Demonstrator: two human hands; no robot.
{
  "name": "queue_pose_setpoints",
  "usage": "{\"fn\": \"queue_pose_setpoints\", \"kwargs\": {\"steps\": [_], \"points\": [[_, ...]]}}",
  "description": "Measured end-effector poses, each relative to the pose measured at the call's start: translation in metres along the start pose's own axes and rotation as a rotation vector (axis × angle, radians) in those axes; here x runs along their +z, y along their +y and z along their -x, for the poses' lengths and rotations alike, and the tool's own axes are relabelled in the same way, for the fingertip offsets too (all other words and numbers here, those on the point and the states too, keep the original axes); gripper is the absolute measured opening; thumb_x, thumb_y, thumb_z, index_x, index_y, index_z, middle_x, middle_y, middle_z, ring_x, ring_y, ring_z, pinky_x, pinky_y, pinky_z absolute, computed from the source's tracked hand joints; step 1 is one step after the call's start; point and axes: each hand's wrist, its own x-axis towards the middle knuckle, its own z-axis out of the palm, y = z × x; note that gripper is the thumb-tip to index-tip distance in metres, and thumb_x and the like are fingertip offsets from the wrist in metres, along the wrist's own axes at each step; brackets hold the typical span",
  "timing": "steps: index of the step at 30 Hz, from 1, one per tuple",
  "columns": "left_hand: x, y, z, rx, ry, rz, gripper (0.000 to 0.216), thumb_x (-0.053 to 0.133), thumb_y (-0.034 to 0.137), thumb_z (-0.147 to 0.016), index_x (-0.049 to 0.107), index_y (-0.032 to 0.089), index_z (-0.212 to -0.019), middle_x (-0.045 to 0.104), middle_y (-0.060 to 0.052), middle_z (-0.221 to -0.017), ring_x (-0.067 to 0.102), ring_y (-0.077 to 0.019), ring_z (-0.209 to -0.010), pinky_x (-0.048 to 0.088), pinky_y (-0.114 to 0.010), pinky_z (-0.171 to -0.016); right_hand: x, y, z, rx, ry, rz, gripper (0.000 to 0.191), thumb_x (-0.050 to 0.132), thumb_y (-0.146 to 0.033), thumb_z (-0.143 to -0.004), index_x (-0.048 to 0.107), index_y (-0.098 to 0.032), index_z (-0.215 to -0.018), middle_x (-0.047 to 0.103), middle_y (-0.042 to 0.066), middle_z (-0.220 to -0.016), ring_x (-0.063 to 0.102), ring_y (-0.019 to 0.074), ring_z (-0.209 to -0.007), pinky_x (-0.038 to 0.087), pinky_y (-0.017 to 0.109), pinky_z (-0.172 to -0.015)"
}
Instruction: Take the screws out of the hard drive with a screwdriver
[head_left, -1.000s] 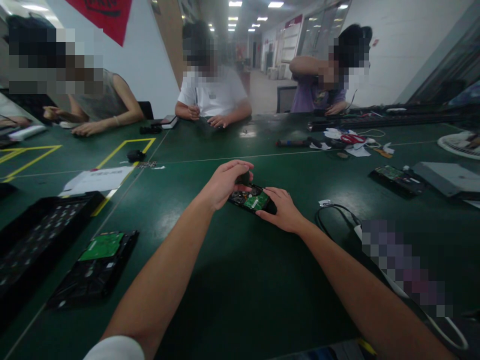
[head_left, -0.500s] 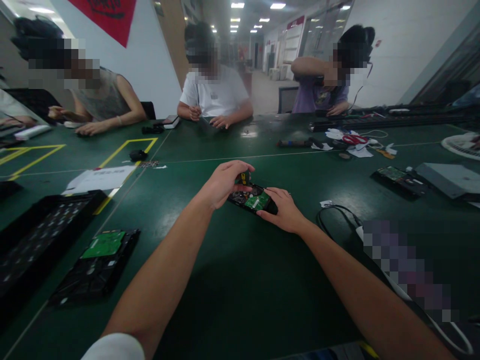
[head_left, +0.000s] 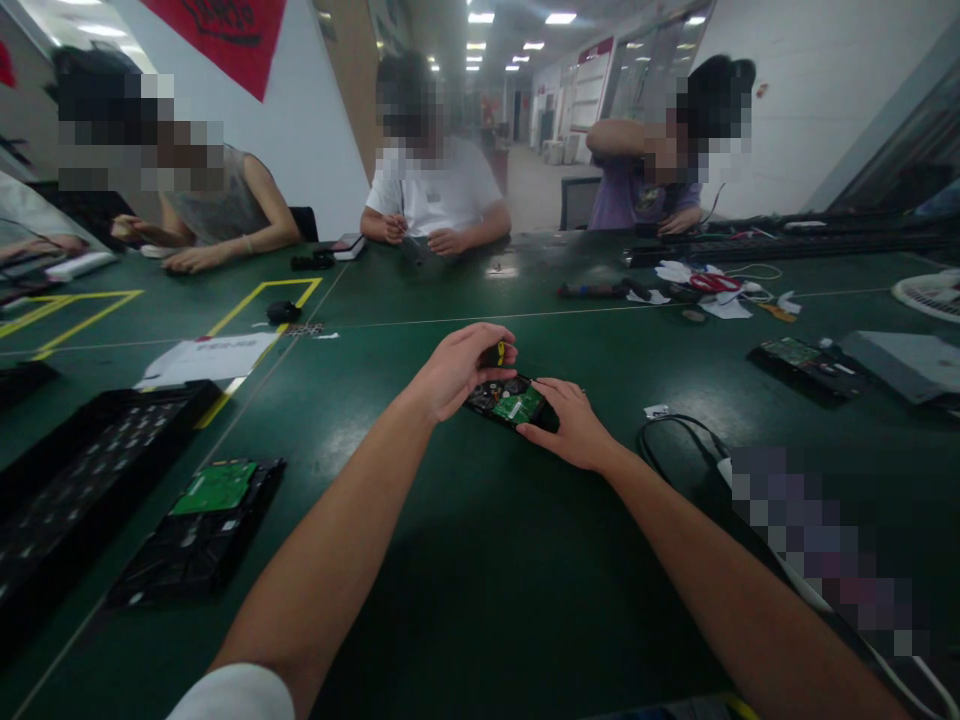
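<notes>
A black hard drive (head_left: 510, 402) with a green circuit board facing up lies on the green table (head_left: 480, 540) in front of me. My left hand (head_left: 459, 368) is closed round a small black and yellow tool (head_left: 498, 353), held upright over the drive's far end. My right hand (head_left: 571, 425) rests on the drive's near right corner, fingers curled against its edge and holding it down.
A second hard drive (head_left: 204, 520) lies near left beside a black tray (head_left: 67, 480). A paper sheet (head_left: 210, 357) sits on yellow floor-tape lines. Another drive (head_left: 802, 357), a grey box (head_left: 900, 362) and a black cable (head_left: 675, 445) are right. Three people sit across the table.
My left hand has lifted slightly with the tool, so its yellow part now shows above the drive. The view has shifted a little. My right hand stays on the drive.
</notes>
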Motion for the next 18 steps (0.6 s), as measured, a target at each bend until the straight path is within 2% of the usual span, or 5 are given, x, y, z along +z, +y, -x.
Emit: {"fn": "queue_pose_setpoints", "kwargs": {"steps": [3, 9, 12, 15, 18], "points": [[0.0009, -0.0003, 0.0009, 0.014, -0.012, -0.029, 0.022, 0.076, 0.036, -0.085, 0.073, 0.015, -0.093, 0.066, -0.007, -0.097, 0.064, -0.0187, -0.095, 0.061, -0.031, -0.078, 0.0003, 0.0011, -0.0002, 0.003, -0.013, -0.015, 0.083, 0.063, -0.073, -0.091, 0.047, -0.027, -0.158, 0.051, 0.013, -0.156, 0.042, 0.0389, -0.145, 0.035, 0.062, -0.118], [-0.0012, 0.0009, 0.0005, 0.031, 0.058, -0.139, 0.026, 0.075, 0.037, -0.086, 0.079, 0.020, -0.104, 0.067, -0.010, -0.127, 0.059, -0.0220, -0.112, 0.059, -0.025, -0.069, -0.0013, 0.0010, 0.0004, 0.006, -0.030, -0.021, 0.083, 0.062, -0.073, -0.092, 0.045, -0.027, -0.160, 0.050, 0.014, -0.157, 0.041, 0.0395, -0.147, 0.034, 0.064, -0.119], [-0.0028, 0.0026, 0.0005, 0.002, 0.039, -0.136, 0.029, 0.074, 0.035, -0.085, 0.078, 0.020, -0.110, 0.068, -0.010, -0.115, 0.061, -0.0227, -0.109, 0.058, -0.025, -0.066, -0.0015, 0.0011, 0.0009, 0.003, -0.027, -0.017, 0.082, 0.061, -0.072, -0.093, 0.043, -0.029, -0.161, 0.049, 0.013, -0.158, 0.040, 0.0392, -0.147, 0.033, 0.064, -0.119], [-0.0036, 0.0024, 0.0003, -0.058, -0.032, -0.066, 0.030, 0.071, 0.034, -0.087, 0.073, 0.019, -0.113, 0.067, -0.009, -0.097, 0.065, -0.0210, -0.096, 0.060, -0.027, -0.067, -0.0016, 0.0010, 0.0007, 0.002, -0.028, -0.019, 0.082, 0.061, -0.071, -0.093, 0.042, -0.030, -0.162, 0.049, 0.013, -0.158, 0.041, 0.0397, -0.146, 0.034, 0.065, -0.118], [-0.0033, 0.0002, -0.0005, -0.123, -0.088, 0.011, 0.029, 0.068, 0.036, -0.090, 0.069, 0.017, -0.111, 0.068, -0.009, -0.091, 0.066, -0.0193, -0.085, 0.061, -0.029, -0.066, -0.0017, 0.0006, 0.0003, -0.002, -0.024, -0.018, 0.081, 0.062, -0.071, -0.093, 0.044, -0.028, -0.160, 0.050, 0.013, -0.157, 0.042, 0.0391, -0.145, 0.034, 0.063, -0.118]]}}
